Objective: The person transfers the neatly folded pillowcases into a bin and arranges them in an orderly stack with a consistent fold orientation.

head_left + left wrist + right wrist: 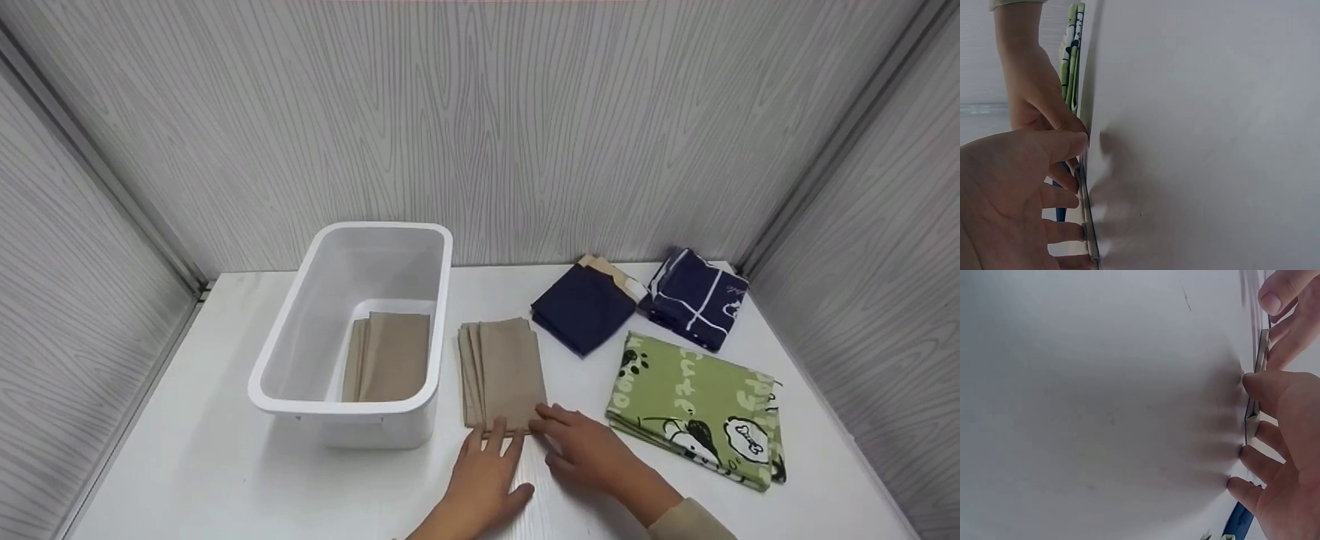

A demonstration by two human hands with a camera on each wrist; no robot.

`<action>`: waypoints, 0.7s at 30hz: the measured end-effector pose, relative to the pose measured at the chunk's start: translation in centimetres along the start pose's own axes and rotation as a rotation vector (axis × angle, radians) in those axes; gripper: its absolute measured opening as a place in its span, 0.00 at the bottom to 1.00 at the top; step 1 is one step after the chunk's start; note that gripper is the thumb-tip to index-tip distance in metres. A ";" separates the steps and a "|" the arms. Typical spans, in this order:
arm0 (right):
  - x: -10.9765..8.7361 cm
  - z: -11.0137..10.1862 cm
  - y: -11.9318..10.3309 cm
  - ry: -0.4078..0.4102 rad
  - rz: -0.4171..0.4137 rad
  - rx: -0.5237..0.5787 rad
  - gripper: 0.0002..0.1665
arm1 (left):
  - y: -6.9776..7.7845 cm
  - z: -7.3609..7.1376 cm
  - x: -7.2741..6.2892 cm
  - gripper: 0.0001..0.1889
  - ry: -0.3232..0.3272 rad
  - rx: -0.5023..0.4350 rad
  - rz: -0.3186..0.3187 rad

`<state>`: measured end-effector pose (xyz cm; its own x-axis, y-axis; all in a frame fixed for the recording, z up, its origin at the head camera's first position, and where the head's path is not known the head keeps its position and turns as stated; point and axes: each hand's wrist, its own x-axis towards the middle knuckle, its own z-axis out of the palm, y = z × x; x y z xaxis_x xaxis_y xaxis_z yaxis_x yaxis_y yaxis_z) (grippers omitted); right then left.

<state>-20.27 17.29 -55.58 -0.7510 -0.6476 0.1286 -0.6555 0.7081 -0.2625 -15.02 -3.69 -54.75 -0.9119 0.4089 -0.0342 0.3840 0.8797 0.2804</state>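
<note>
A folded tan cloth (514, 367) lies flat on the white table, its layers fanned a little at the left side. The fingertips of my left hand (480, 480) rest on its near edge, fingers stretched forward and thumb out to the side. At the near right corner, my right hand (589, 450) touches the cloth with its index finger while the other fingers are loosely bent. Both wrist views show the fingers low along the cloth's thin folded edge. Neither hand grips anything.
Left of the cloth stands a white plastic bin (444, 315) with another folded tan cloth (395, 356) inside. To the right lie a folded navy cloth (585, 307), a navy cloth with white lines (697, 300) and a green printed cloth (697, 405). Grey panels (480, 135) enclose the table.
</note>
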 end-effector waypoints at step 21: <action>0.0 -0.1 -0.6 0.234 0.236 0.569 0.29 | -1.8 -2.0 0.2 0.24 0.271 -0.671 -0.084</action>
<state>-19.92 16.91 -55.35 -0.9090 -0.3696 0.1929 -0.3750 0.5229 -0.7655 -16.15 -5.67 -53.34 -0.9717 0.1953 0.1327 0.2186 0.5319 0.8181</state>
